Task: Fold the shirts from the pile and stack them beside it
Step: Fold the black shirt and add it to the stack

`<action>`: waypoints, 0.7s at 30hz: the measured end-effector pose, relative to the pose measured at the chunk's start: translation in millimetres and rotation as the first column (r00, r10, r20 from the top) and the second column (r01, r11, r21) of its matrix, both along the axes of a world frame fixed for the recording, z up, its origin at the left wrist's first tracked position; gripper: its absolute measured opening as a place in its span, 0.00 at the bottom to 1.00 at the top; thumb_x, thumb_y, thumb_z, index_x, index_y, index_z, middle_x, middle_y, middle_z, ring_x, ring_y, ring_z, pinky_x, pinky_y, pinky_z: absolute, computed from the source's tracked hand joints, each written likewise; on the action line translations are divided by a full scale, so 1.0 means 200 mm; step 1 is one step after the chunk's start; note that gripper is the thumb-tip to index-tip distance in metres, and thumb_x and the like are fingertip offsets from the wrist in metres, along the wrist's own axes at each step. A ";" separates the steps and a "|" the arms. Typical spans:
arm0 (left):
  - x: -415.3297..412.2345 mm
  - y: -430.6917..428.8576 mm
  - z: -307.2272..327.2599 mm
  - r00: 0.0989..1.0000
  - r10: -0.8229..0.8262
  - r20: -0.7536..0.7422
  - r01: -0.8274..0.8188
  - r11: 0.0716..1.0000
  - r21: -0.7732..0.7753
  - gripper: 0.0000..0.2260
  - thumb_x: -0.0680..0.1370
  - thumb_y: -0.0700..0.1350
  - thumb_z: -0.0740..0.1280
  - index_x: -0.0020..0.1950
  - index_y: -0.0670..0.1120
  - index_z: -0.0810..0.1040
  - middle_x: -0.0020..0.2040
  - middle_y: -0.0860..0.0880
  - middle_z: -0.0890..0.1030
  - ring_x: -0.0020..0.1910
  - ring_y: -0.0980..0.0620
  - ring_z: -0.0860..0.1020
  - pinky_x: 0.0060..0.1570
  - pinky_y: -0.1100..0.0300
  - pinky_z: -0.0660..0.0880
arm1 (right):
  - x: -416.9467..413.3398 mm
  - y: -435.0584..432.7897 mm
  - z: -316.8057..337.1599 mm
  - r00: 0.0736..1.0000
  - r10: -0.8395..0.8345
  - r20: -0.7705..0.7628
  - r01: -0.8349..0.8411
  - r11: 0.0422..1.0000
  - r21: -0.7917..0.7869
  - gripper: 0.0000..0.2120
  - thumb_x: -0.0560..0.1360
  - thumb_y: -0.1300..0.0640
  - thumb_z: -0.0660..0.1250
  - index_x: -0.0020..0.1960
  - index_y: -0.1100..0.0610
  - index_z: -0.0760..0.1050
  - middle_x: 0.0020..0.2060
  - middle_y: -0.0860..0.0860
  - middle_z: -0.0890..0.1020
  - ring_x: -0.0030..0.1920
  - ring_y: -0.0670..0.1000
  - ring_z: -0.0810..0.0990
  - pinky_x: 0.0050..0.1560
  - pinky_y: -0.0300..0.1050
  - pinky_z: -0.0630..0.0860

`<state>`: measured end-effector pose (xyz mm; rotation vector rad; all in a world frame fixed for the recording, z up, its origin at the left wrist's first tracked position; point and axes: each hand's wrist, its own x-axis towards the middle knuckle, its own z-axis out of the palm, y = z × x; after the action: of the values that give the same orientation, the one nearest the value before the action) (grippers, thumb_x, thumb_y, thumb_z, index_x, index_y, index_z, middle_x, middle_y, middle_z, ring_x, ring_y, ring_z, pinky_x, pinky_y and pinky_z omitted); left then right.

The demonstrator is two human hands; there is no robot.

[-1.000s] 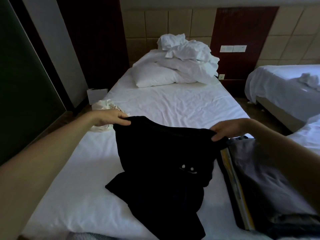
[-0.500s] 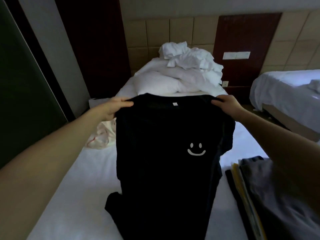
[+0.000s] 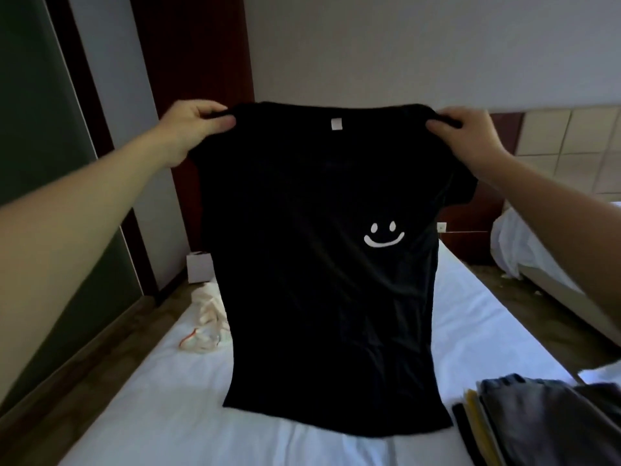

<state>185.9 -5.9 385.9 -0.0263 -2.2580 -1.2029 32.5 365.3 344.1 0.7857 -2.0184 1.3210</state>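
A black T-shirt (image 3: pixel 316 264) with a small white smiley on its chest hangs full length in front of me, its hem just above the white bed (image 3: pixel 174 408). My left hand (image 3: pixel 195 129) pinches its left shoulder and my right hand (image 3: pixel 470 136) pinches its right shoulder, both raised high. A white label shows inside the collar. At the lower right lies a stack of folded clothes (image 3: pixel 537 422), grey on top with yellow and black layers under it. The shirt hides the pillows behind it.
A crumpled cream garment (image 3: pixel 208 321) lies at the bed's left edge. A small white box (image 3: pixel 200 267) stands on the floor by the dark wall. A second bed (image 3: pixel 524 250) is to the right across a floor gap.
Both hands have lifted the black shirt from the bed to head height. It now hangs straight and spread out, and my view has tilted upward.
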 end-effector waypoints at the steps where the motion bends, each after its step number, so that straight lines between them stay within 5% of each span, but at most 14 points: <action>1: 0.06 0.00 -0.05 0.998 -0.028 0.058 0.029 0.999 -0.022 0.04 0.76 0.46 0.68 0.48 0.53 0.79 0.47 0.52 0.81 0.44 0.58 0.80 0.43 0.69 0.76 | 0.05 0.03 -0.04 0.999 0.039 0.023 -0.039 0.999 0.025 0.08 0.76 0.59 0.67 0.53 0.60 0.80 0.41 0.50 0.81 0.35 0.35 0.77 0.40 0.30 0.72; 4: 0.22 0.05 -0.31 0.929 -0.110 0.355 0.120 0.993 -0.006 0.22 0.68 0.55 0.74 0.59 0.48 0.78 0.55 0.50 0.80 0.55 0.52 0.79 0.58 0.59 0.73 | 0.20 0.11 -0.25 0.962 0.131 0.238 -0.168 0.975 0.144 0.03 0.76 0.58 0.68 0.43 0.54 0.78 0.31 0.40 0.80 0.31 0.35 0.78 0.32 0.25 0.70; 6: 0.33 0.11 -0.57 0.806 -0.183 0.563 0.185 0.981 0.054 0.33 0.62 0.58 0.77 0.62 0.44 0.76 0.55 0.50 0.81 0.54 0.52 0.79 0.54 0.62 0.73 | 0.26 0.17 -0.47 0.873 0.120 0.474 -0.305 0.890 0.337 0.05 0.74 0.55 0.69 0.40 0.53 0.79 0.32 0.43 0.81 0.35 0.40 0.79 0.38 0.29 0.73; 10: 0.51 0.15 -1.36 0.426 -0.226 0.876 0.350 0.934 0.071 0.38 0.63 0.64 0.75 0.60 0.37 0.76 0.50 0.48 0.79 0.48 0.52 0.77 0.45 0.65 0.72 | 0.48 0.28 -1.12 0.563 -0.098 0.821 -0.718 0.433 0.545 0.25 0.62 0.33 0.73 0.44 0.54 0.81 0.41 0.49 0.82 0.45 0.52 0.78 0.50 0.47 0.71; 13: 0.66 0.19 -1.91 0.068 -0.270 0.960 0.383 0.896 0.225 0.25 0.69 0.59 0.73 0.54 0.40 0.77 0.40 0.54 0.80 0.39 0.58 0.77 0.40 0.66 0.72 | 0.71 0.33 -1.60 0.546 -0.363 0.755 -0.769 0.142 0.624 0.25 0.74 0.43 0.67 0.65 0.57 0.74 0.64 0.52 0.76 0.65 0.52 0.71 0.62 0.42 0.63; 16: 0.78 0.28 -2.21 -0.121 -0.306 0.944 0.312 0.891 0.329 0.12 0.78 0.50 0.66 0.58 0.45 0.76 0.37 0.58 0.79 0.33 0.63 0.76 0.35 0.71 0.71 | 0.85 0.37 -1.95 0.329 -0.437 0.837 -0.905 0.106 0.412 0.23 0.76 0.47 0.65 0.66 0.58 0.72 0.63 0.51 0.75 0.63 0.47 0.73 0.49 0.30 0.67; 19: 0.79 0.31 -2.35 -0.079 -0.191 0.978 0.324 0.923 0.206 0.16 0.79 0.52 0.65 0.62 0.45 0.77 0.55 0.48 0.79 0.52 0.54 0.78 0.47 0.68 0.72 | 0.89 0.40 -2.09 0.215 -0.410 0.886 -0.919 0.221 0.326 0.11 0.75 0.41 0.64 0.54 0.44 0.75 0.52 0.43 0.76 0.50 0.37 0.75 0.48 0.28 0.69; 21: 0.76 0.32 -2.36 -0.010 -0.134 0.991 0.339 0.932 0.130 0.17 0.78 0.55 0.65 0.62 0.47 0.77 0.60 0.49 0.78 0.57 0.54 0.75 0.54 0.66 0.71 | 0.87 0.39 -2.15 0.193 -0.377 0.906 -0.872 0.357 0.335 0.09 0.78 0.42 0.61 0.54 0.44 0.74 0.48 0.42 0.76 0.46 0.40 0.75 0.45 0.32 0.72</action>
<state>337.9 58.2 -86.2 0.6452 -3.7880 -1.4189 206.7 443.1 -85.6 0.9893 -4.1334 0.6471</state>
